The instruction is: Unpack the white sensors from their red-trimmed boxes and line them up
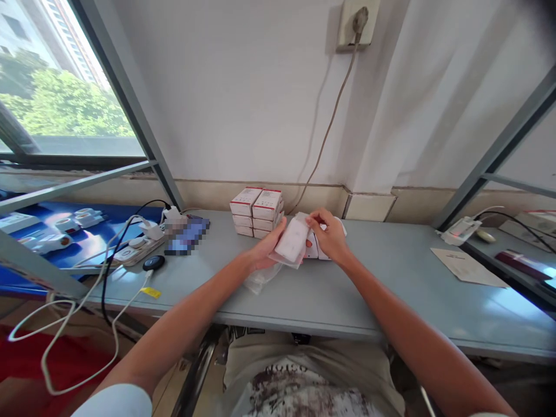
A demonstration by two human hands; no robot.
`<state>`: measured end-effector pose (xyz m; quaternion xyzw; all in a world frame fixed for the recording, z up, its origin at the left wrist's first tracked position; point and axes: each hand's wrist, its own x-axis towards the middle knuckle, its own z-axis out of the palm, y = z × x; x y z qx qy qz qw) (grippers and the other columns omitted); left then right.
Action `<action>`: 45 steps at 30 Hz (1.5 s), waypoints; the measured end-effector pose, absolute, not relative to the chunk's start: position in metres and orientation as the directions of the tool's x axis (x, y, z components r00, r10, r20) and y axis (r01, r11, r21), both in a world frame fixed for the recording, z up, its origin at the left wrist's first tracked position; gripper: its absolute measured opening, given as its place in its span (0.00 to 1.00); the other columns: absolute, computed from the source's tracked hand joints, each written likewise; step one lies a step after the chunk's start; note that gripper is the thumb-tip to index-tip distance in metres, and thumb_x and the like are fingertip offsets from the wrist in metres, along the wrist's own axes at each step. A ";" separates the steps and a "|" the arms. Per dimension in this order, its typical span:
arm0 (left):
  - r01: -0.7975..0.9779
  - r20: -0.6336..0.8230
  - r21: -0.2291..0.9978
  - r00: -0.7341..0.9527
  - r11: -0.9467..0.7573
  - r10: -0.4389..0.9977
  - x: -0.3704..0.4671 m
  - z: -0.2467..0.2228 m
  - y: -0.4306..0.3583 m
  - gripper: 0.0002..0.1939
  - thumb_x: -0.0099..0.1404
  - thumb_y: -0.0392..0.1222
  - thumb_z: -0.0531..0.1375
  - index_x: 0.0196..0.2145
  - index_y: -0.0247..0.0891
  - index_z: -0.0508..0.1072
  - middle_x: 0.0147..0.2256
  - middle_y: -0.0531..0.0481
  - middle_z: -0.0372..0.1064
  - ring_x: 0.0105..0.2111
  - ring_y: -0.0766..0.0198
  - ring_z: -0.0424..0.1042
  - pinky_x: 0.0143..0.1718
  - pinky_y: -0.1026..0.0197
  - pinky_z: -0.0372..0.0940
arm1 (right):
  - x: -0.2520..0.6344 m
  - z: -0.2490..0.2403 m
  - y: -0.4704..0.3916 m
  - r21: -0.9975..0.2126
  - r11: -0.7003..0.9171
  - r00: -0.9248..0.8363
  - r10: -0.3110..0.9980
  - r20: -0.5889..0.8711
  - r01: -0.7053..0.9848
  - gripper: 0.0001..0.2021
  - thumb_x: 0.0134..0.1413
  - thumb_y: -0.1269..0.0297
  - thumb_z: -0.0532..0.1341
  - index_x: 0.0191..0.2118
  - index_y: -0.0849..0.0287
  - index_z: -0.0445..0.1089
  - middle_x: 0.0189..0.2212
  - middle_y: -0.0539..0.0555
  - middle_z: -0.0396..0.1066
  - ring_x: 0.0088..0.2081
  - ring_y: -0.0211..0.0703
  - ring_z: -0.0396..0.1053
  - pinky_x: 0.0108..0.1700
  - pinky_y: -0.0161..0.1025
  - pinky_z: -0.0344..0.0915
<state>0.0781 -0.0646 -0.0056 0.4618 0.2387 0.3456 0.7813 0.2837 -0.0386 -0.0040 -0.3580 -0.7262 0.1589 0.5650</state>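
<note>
A white rectangular item in a clear plastic bag (pixel 292 240) is held tilted above the table. My left hand (pixel 264 250) supports it from the left side, fingers wrapped behind it. At its upper right corner, my right hand (pixel 330 234) pinches the bag's edge between thumb and fingertips. Partly hidden behind my right hand, white objects (pixel 322 253) lie on the table. A crumpled clear plastic bag (pixel 259 280) rests below my left hand. Just beyond that hand stand stacked small white boxes with red edges (pixel 255 209).
On the left are a power strip (pixel 138 250), a phone (pixel 191 234), a round black device (pixel 153 263) and loose cables. A paper sheet (pixel 467 266) and a white adapter (pixel 460 230) lie right. A wall-socket cord (pixel 332 121) hangs behind the grey table (pixel 391 295).
</note>
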 end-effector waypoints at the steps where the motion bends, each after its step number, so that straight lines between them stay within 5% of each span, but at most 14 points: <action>1: -0.290 -0.062 0.897 0.666 0.335 0.744 0.078 -0.005 -0.065 0.40 0.78 0.71 0.45 0.64 0.35 0.73 0.47 0.34 0.81 0.35 0.52 0.82 0.39 0.51 0.77 | 0.284 -0.004 -0.039 -0.651 0.689 -0.086 0.705 0.704 0.318 0.13 0.70 0.51 0.61 0.36 0.53 0.69 0.33 0.51 0.74 0.37 0.46 0.70 0.43 0.44 0.66; 7: -0.235 -0.101 0.913 0.662 0.333 0.742 0.075 -0.006 -0.064 0.34 0.80 0.66 0.48 0.61 0.34 0.74 0.46 0.36 0.81 0.39 0.52 0.82 0.44 0.50 0.77 | 0.281 -0.005 -0.040 -0.681 0.662 -0.026 0.723 0.691 0.311 0.18 0.71 0.43 0.58 0.39 0.52 0.67 0.34 0.51 0.75 0.37 0.45 0.72 0.44 0.44 0.67; 13: -0.273 -0.104 0.915 0.555 0.298 0.825 0.077 -0.009 -0.063 0.31 0.79 0.65 0.52 0.50 0.34 0.80 0.38 0.38 0.80 0.35 0.56 0.80 0.36 0.55 0.76 | 0.281 -0.006 -0.036 -0.804 0.593 -0.152 0.800 0.580 0.051 0.20 0.66 0.39 0.63 0.37 0.52 0.67 0.32 0.52 0.77 0.35 0.45 0.74 0.43 0.45 0.72; 19: -0.281 -0.049 0.911 0.650 0.301 0.758 0.076 -0.003 -0.062 0.35 0.78 0.70 0.49 0.56 0.35 0.77 0.42 0.38 0.81 0.33 0.58 0.80 0.32 0.60 0.72 | 0.284 -0.003 -0.035 -0.824 0.563 -0.058 0.826 0.561 0.063 0.22 0.63 0.36 0.64 0.37 0.51 0.68 0.31 0.52 0.76 0.33 0.45 0.73 0.41 0.45 0.74; 28: -0.314 -0.047 0.902 0.610 0.296 0.791 0.073 0.001 -0.064 0.25 0.79 0.54 0.55 0.60 0.34 0.76 0.49 0.35 0.81 0.37 0.55 0.81 0.37 0.56 0.74 | 0.287 0.003 -0.033 -0.810 0.587 -0.017 0.810 0.587 -0.002 0.18 0.63 0.42 0.67 0.36 0.51 0.69 0.27 0.49 0.73 0.28 0.42 0.69 0.35 0.43 0.72; 34: -0.411 0.095 0.909 0.379 0.076 0.921 0.083 -0.003 -0.067 0.21 0.74 0.51 0.63 0.60 0.43 0.75 0.52 0.43 0.79 0.44 0.54 0.79 0.39 0.57 0.76 | 0.289 0.007 -0.031 -0.811 0.583 0.047 0.810 0.585 0.050 0.20 0.62 0.39 0.66 0.37 0.51 0.67 0.27 0.48 0.70 0.30 0.43 0.70 0.37 0.43 0.73; 41: -0.283 0.199 0.955 0.375 -0.093 0.905 0.082 -0.008 -0.065 0.28 0.69 0.59 0.68 0.61 0.46 0.75 0.51 0.44 0.77 0.41 0.56 0.78 0.33 0.62 0.70 | 0.292 0.002 -0.025 -0.791 0.606 0.103 0.784 0.612 0.082 0.19 0.64 0.40 0.64 0.39 0.51 0.67 0.30 0.50 0.70 0.32 0.42 0.70 0.40 0.43 0.71; 45: -0.149 0.366 0.929 0.256 -0.338 0.894 0.082 -0.010 -0.065 0.27 0.71 0.61 0.66 0.61 0.45 0.75 0.56 0.43 0.75 0.47 0.54 0.77 0.38 0.60 0.70 | 0.291 -0.001 -0.025 -0.790 0.591 0.184 0.768 0.613 0.165 0.23 0.65 0.34 0.59 0.42 0.51 0.67 0.34 0.52 0.70 0.34 0.43 0.69 0.38 0.42 0.71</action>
